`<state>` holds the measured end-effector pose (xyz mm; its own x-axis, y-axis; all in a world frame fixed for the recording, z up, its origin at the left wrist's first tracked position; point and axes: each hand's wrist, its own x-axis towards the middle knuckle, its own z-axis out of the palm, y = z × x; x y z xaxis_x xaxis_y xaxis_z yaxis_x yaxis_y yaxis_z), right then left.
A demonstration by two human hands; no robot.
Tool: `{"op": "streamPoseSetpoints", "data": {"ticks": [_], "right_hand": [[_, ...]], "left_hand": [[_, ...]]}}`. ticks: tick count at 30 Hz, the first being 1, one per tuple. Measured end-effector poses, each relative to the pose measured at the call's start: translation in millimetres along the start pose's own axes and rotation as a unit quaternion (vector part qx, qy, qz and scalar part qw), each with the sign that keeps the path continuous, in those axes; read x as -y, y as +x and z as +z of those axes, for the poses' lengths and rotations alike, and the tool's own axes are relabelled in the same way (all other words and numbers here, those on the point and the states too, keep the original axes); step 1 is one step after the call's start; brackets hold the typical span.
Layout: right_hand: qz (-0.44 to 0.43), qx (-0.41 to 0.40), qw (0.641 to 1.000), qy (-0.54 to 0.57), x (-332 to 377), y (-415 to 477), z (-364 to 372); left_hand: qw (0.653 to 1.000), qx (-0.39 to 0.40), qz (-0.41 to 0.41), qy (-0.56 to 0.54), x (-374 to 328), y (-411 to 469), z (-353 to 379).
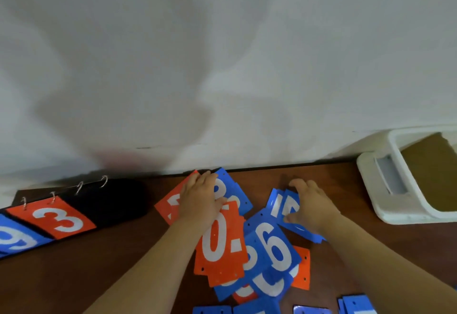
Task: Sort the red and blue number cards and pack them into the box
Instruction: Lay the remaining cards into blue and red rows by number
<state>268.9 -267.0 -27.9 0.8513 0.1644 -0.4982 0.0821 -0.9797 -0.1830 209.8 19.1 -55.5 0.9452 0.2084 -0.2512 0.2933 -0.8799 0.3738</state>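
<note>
A loose pile of red and blue number cards lies on the brown table. A red "0" card [218,239] sits on top, next to a blue "6" card [273,245]. My left hand [200,198] lies flat on a red card [169,206] at the pile's far left, its thumb touching a blue card [233,190]. My right hand [312,206] grips a small stack of blue "5" cards [280,206], fingers over the far edge and thumb on the near side. The white box [382,190] stands at the far right, open, with a brown inside.
A black flip scoreboard [108,202] with metal rings lies at the left, showing a red "3" card [53,218] and a blue card [14,239]. More blue cards [356,305] lie along the near edge. A white wall rises right behind the table.
</note>
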Motion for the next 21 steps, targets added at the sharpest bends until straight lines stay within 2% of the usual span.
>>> {"op": "streamPoseSetpoints", "data": {"ticks": [7, 13, 21], "right_hand": [[-0.016, -0.077, 0.994, 0.073, -15, -10, 4], [0.005, -0.09, 0.991, 0.099, -28, -22, 2], [0.01, -0.107, 0.984, 0.139, -29, -33, 2]], "left_hand": [[0.999, -0.02, 0.012, -0.031, -4, 6, -1], [1.0, 0.006, -0.006, 0.014, -3, 11, -9], [0.999, -0.022, 0.021, -0.044, -12, 9, -8]]}}
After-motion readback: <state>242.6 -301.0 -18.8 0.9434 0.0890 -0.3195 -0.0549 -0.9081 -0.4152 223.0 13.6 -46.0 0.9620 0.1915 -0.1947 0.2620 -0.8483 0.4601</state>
